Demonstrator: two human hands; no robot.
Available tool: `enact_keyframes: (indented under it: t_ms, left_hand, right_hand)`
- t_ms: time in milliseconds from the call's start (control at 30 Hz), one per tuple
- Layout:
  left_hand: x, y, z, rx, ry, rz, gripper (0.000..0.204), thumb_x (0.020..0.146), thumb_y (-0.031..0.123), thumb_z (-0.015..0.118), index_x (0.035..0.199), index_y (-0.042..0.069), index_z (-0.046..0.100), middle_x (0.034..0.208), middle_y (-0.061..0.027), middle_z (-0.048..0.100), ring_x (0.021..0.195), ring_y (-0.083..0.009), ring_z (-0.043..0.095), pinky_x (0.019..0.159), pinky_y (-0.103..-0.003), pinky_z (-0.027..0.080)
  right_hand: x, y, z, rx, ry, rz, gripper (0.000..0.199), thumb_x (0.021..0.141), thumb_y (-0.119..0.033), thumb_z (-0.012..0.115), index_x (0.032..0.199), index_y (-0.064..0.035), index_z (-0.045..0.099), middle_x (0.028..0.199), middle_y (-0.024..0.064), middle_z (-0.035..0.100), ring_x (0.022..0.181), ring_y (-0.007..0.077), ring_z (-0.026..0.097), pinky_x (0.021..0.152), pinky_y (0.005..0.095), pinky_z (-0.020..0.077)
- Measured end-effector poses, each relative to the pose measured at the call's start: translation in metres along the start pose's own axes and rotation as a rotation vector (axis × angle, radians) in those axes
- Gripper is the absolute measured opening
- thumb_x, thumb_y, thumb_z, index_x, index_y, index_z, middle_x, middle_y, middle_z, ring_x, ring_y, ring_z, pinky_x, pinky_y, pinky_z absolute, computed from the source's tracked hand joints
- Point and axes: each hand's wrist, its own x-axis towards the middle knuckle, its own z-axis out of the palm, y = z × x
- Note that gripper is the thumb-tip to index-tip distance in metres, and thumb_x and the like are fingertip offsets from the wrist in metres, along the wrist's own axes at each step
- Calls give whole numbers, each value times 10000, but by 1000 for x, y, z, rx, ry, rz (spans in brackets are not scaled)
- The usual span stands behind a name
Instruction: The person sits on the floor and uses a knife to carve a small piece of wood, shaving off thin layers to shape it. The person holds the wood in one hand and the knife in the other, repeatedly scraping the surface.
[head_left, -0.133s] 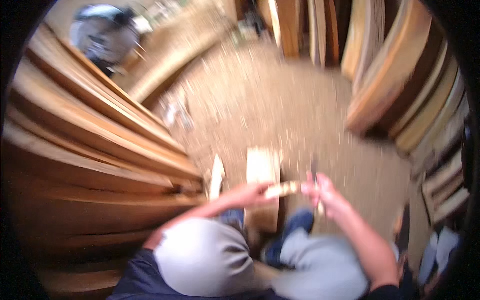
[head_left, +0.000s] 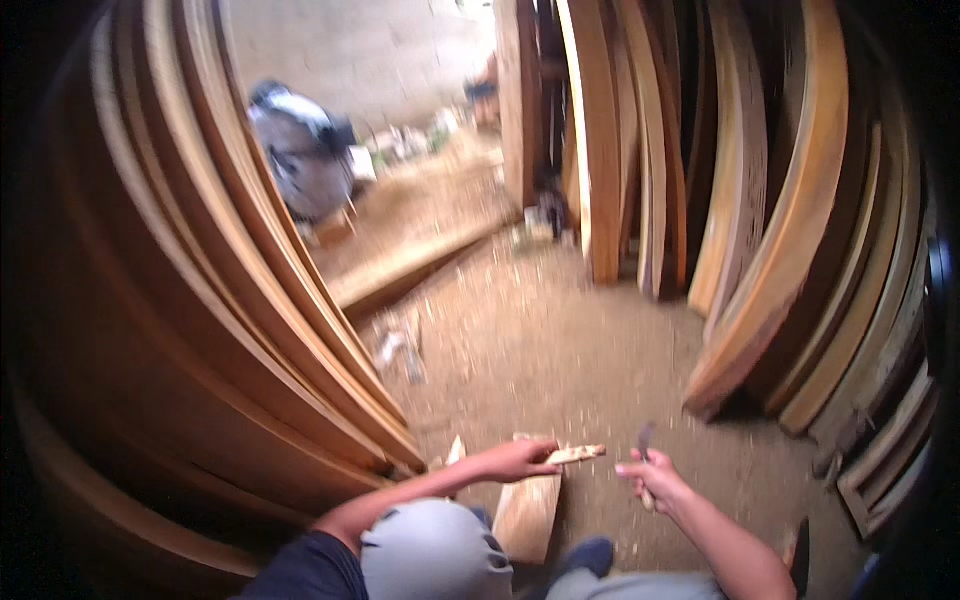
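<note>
Head view looks down over the person's knees to a dirt floor (head_left: 560, 340) scattered with sawdust; the left hand (head_left: 518, 460) is closed around one end of a small pale wood piece (head_left: 577, 454), which sticks out to the right, roughly level, above a flat wooden block (head_left: 527, 510) lying on the floor by the knees; the right hand (head_left: 652, 482) is curled around the handle of a knife (head_left: 644, 442), its dark blade pointing up, just beside the free end of the wood piece but apart from it; stacked planks (head_left: 200, 330) lean in a long curve along the left, their lower edges reaching almost to the left forearm; more leaning boards (head_left: 790, 260) close off the right side and the back, their feet resting on the floor well apart from the right hand; between the two stacks the floor stays open ahead of the hands; farther back lies a long beam (head_left: 410, 265) and a grey covered machine (head_left: 300, 150), blurred.
</note>
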Motion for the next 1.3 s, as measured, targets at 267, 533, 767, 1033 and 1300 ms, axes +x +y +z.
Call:
enact_keyframes:
  t_ms: [267,533,767,1033,1300]
  left_hand:
    - [39,83,-143,214,278,204,420,964,400,625,1184,43,636,820,-53,609,690,-134,557,609,-331,470]
    - [62,122,-152,340,396,134,386,1012,382,477,1219,56,492,1012,-170,654,831,-303,668,726,-438,518]
    - [45,124,-89,528,404,60,827,875,820,317,1080,110,690,924,-193,706,892,-371,687,748,-479,530]
    - [28,121,-82,558,388,0,921,781,918,325,974,141,779,899,-182,726,861,-347,709,725,-455,556]
    - [29,122,-85,471,429,-51,941,759,935,327,1007,147,776,923,-195,726,901,-350,709,757,-446,558]
  right_hand:
    - [32,-105,-68,-437,217,-386,159,889,-80,638,781,-50,525,650,47,598,454,98,503,376,276,409]
    - [60,-90,-51,-1173,463,-271,794,826,-128,640,1416,43,138,967,215,643,674,276,671,549,417,536]
    - [28,-72,-51,-1531,593,-123,877,870,-198,637,1501,44,78,1345,266,558,1221,371,584,1043,459,443]
    - [79,-61,-93,-1662,592,-9,861,851,-211,649,1493,19,123,1358,226,566,1241,345,582,1058,461,424]
    - [51,-72,-71,-1666,543,47,923,856,-223,638,1544,13,70,1414,220,526,1267,335,563,1069,457,414]
